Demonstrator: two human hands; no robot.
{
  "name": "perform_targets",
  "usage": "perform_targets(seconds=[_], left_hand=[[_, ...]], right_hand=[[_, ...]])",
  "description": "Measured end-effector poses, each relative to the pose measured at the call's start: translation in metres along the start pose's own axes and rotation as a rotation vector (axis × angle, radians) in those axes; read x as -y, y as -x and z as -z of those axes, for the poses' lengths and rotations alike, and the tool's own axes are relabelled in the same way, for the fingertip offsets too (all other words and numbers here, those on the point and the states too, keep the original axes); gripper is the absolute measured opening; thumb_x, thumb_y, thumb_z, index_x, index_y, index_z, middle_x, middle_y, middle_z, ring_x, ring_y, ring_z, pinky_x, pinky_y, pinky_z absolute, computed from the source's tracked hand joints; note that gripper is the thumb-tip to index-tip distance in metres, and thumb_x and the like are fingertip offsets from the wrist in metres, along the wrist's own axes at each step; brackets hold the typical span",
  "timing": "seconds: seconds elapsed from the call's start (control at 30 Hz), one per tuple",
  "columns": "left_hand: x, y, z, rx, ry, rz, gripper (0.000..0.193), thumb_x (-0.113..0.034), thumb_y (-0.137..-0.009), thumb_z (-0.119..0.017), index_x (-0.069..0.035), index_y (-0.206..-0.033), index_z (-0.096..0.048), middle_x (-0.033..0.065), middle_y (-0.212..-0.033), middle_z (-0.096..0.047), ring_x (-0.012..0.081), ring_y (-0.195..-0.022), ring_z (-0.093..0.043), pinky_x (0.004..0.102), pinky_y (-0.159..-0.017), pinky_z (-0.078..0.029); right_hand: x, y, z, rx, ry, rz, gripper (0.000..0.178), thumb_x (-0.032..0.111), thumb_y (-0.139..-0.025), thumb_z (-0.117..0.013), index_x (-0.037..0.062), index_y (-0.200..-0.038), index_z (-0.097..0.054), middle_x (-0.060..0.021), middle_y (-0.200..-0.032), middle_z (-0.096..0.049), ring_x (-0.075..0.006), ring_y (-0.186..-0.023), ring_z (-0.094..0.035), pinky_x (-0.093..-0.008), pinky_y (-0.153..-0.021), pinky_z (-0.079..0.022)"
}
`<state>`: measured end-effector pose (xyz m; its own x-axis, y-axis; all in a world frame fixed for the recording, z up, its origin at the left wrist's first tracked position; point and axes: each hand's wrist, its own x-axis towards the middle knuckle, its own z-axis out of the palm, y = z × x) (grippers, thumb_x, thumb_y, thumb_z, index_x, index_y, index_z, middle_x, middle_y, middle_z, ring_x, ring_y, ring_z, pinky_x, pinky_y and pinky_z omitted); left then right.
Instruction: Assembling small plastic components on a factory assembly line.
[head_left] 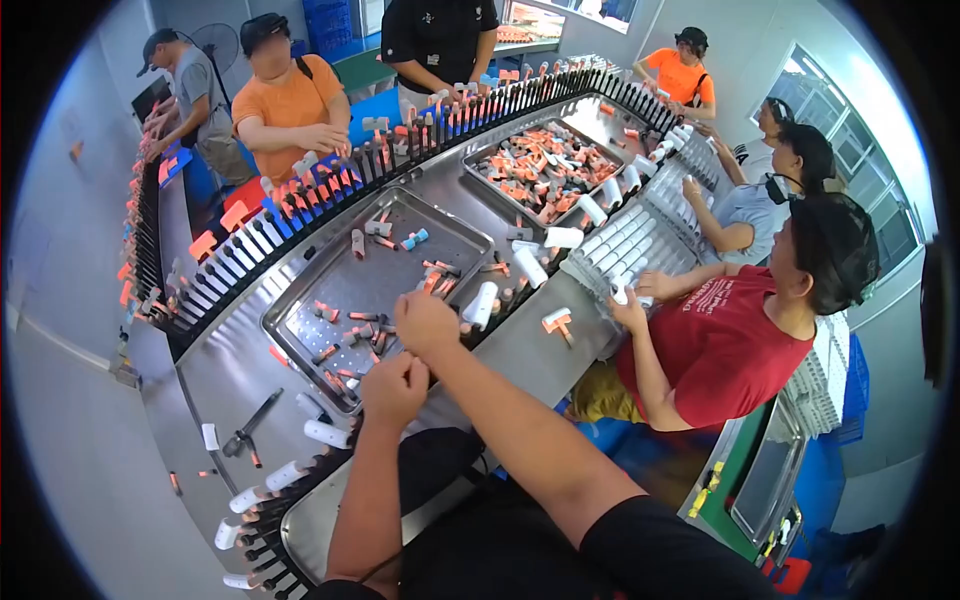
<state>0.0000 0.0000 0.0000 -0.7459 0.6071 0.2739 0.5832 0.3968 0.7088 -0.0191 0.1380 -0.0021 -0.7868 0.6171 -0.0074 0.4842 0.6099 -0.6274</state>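
Observation:
My left hand (395,390) is closed, low over the near right edge of a shallow metal tray (285,325). Just above and beyond it, my right hand (428,325) is curled closed too, and the two hands nearly meet. What either one holds, if anything, is hidden by the fingers. Small orange-and-dark parts (368,330) lie scattered in the tray beside my hands. Farther back in it are grey pieces (358,243) and a light blue piece (414,240). White cylindrical pieces (480,305) stand on a row of pegs to the right of my right hand.
A conveyor of black pegs (375,160) curves around the metal table. Another tray (478,180) is heaped with orange and grey parts. A dark hand tool (252,425) lies at left. At right, a person in red (715,340) works beside a white rack (625,240); several others surround the line.

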Motion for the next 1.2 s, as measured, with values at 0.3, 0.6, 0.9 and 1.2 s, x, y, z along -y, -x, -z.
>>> perform_targets(seconds=[0.3, 0.6, 0.9, 1.2], left_hand=[[0.017, 0.052, 0.053, -0.179, 0.099, -0.014, 0.027, -0.016, -0.092, -0.059, -0.001, -0.069, -0.055, 0.0196, -0.062, -0.053, 0.0386, -0.056, -0.056, 0.0439, -0.053, -0.041], [0.053, 0.094, 0.079, -0.521, 0.21, 0.175, 0.036, -0.012, -0.097, -0.057, 0.001, -0.066, -0.045, 0.0058, -0.054, -0.043, 0.0105, -0.052, -0.043, 0.0345, -0.048, -0.035], [0.058, 0.078, 0.116, -0.681, 0.521, 0.354, 0.035, -0.009, -0.096, -0.055, -0.006, -0.063, -0.043, -0.0049, -0.057, -0.035, 0.0072, -0.055, -0.031, 0.0318, -0.049, -0.024], [0.046, 0.022, 0.045, -0.263, 0.077, 0.22, 0.024, -0.012, -0.088, -0.059, 0.0, -0.067, -0.06, 0.0152, -0.057, -0.052, 0.0156, -0.051, -0.053, 0.0374, -0.05, -0.039]], right_hand=[[0.034, 0.055, -0.031, -0.041, 0.353, 0.531, 0.022, 0.025, -0.088, -0.058, 0.0106, -0.077, -0.071, -0.0123, -0.074, -0.072, -0.0288, -0.07, -0.072, -0.0445, -0.059, -0.05], [0.068, 0.103, -0.043, 0.052, 0.052, 0.827, 0.015, 0.02, -0.087, -0.06, 0.0087, -0.08, -0.068, -0.0107, -0.083, -0.07, -0.0324, -0.081, -0.069, -0.0495, -0.074, -0.048], [-0.006, -0.016, 0.092, -0.187, -0.137, 0.49, 0.015, 0.02, -0.086, -0.061, 0.0117, -0.075, -0.068, -0.0119, -0.079, -0.067, -0.0356, -0.082, -0.065, -0.0504, -0.073, -0.05], [-0.03, -0.059, 0.075, -0.095, 0.051, 0.619, 0.031, 0.031, -0.085, -0.059, 0.0053, -0.072, -0.071, -0.016, -0.078, -0.069, -0.0374, -0.075, -0.066, -0.0517, -0.072, -0.051]])
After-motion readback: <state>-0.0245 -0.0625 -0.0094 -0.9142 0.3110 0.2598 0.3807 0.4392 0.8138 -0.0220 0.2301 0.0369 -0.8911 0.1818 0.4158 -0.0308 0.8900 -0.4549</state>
